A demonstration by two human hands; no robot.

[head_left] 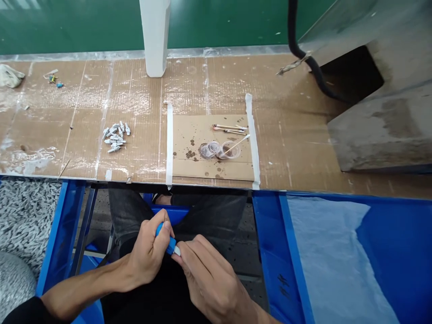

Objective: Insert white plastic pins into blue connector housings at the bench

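Observation:
Low over my lap, my left hand [148, 254] is closed around a small blue tool [165, 236]. Its pale tip [176, 250] points toward my right hand [205, 276]. My right hand's fingers pinch at that tip; what they hold there is too small to name. Both hands are below the front edge of the cardboard-covered bench [297, 135]. On the bench, a pile of small grey-white parts [115, 137] lies to the left. On a taped cardboard pad [189, 162] are clear shallow cups [219, 150] with brown residue and cotton swabs [231, 129].
A white post [155, 36] stands at the bench's back. A grey metal machine housing [381, 112] and a black hose [310, 63] fill the right. Blue bins flank my legs: the left one [25, 211] holds many grey parts, the right one [337, 252] is lined with plastic sheet.

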